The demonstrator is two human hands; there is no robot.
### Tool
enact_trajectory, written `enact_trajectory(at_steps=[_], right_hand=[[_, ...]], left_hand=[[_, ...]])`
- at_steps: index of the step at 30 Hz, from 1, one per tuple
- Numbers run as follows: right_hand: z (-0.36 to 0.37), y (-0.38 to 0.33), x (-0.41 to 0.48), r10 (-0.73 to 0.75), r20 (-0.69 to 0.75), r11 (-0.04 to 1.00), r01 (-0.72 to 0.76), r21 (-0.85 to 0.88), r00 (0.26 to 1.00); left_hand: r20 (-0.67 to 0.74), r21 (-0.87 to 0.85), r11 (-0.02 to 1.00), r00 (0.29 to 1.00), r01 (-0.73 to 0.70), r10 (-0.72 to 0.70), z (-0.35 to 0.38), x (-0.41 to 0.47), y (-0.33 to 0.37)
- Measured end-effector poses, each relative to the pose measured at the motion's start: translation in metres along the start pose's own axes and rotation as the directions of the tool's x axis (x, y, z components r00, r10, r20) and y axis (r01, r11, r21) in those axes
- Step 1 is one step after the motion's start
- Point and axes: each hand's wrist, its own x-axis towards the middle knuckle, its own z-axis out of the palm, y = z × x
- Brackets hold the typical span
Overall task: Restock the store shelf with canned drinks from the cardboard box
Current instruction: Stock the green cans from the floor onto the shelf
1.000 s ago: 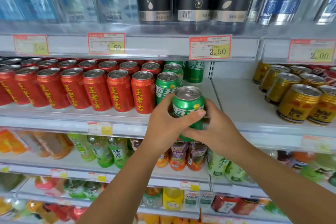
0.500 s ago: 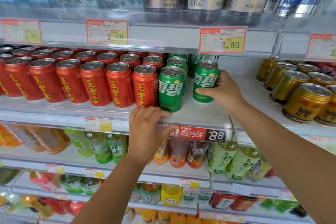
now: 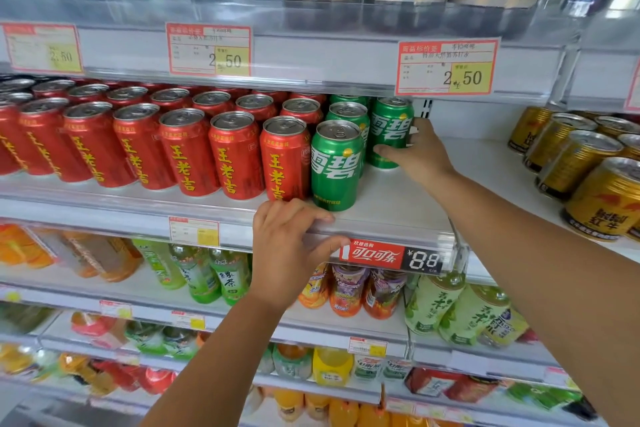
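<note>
Centre of frame, middle shelf (image 3: pixel 398 208). Right hand (image 3: pixel 417 152) reaches in from the lower right and grips a green can (image 3: pixel 390 128) near its base: thumb across the lower front of the label, fingers wrapped round the far right side. Can upright, bottom on the shelf or just about; contact point hidden by the thumb.

The held can stands well back from the shelf's front edge, right of a column of matching green cans. Front can (image 3: pixel 334 166) of that column sits nearer the camera and lower left of the hand; second can (image 3: pixel 348 113) is directly behind it, just beside the held one.

Left hand (image 3: pixel 289 246), lower centre, is clamped on the shelf's front rail: fingers curled over the top lip just below the front can, thumb stretched along the underside, touching the red price strip (image 3: pixel 374 255).

Left of the green column: rows of red cans (image 3: pixel 187 149), packed close. Far right, on a neighbouring shelf section: gold cans (image 3: pixel 588 180), well apart from the hand. Bare shelf between. A 2.50 price tag (image 3: pixel 446 68) hangs above the held can. Bottled teas (image 3: pixel 214 274) on the shelf below.
</note>
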Motion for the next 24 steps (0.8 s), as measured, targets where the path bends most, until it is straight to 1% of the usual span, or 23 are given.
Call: enact_trajectory(at_steps=[4, 7, 9, 11, 13, 15, 17, 19, 21, 23, 24], right_hand=[[0.003, -0.001, 0.004, 0.011, 0.006, 1.0, -0.012, 0.005, 1.0], [0.002, -0.002, 0.004, 0.034, 0.037, 0.999, -0.033, -0.006, 0.999], [-0.005, -0.003, -0.004, 0.052, 0.067, 0.999, -0.052, -0.012, 0.996], [-0.019, -0.006, -0.021, 0.043, 0.066, 0.999, -0.041, -0.034, 0.997], [-0.037, -0.006, -0.047, -0.017, 0.01, 1.0, 0.017, -0.017, 1.0], [-0.055, 0.0, -0.08, -0.084, -0.087, 0.993, 0.09, 0.075, 0.993], [-0.075, 0.009, -0.12, -0.112, -0.167, 0.98, 0.137, 0.147, 0.98], [-0.092, 0.023, -0.159, -0.107, -0.202, 0.972, 0.145, 0.186, 0.974], [-0.106, 0.048, -0.197, -0.055, -0.217, 0.969, 0.105, 0.225, 0.975], [-0.115, 0.082, -0.233, 0.039, -0.219, 0.967, 0.019, 0.256, 0.975], [-0.117, 0.104, -0.249, 0.102, -0.221, 0.967, -0.045, 0.25, 0.97]], left_hand=[[0.012, 0.005, 1.0, 1.0, 0.01, -0.01, -0.001, 0.0, 0.001], [0.028, 0.016, 1.0, 0.999, 0.016, -0.017, -0.002, 0.0, 0.002], [0.047, 0.02, 0.999, 0.999, 0.026, -0.027, -0.004, 0.001, 0.003], [0.057, 0.035, 0.999, 0.998, 0.033, -0.035, -0.007, 0.002, 0.006], [0.025, 0.052, 0.999, 1.0, 0.001, -0.002, -0.009, 0.0, 0.014], [-0.033, 0.059, 0.997, 0.998, -0.053, 0.055, -0.008, -0.006, 0.03], [-0.031, 0.003, 0.995, 0.994, -0.104, 0.104, 0.0, -0.02, 0.055], [0.071, -0.135, 0.981, 0.986, -0.139, 0.15, 0.016, -0.038, 0.08], [0.242, -0.275, 0.953, 0.95, -0.126, 0.196, 0.04, -0.063, 0.102], [0.445, -0.382, 0.924, 0.872, -0.021, 0.203, 0.068, -0.096, 0.122], [0.549, -0.405, 0.913, 0.811, 0.05, 0.2, 0.082, -0.114, 0.13]])
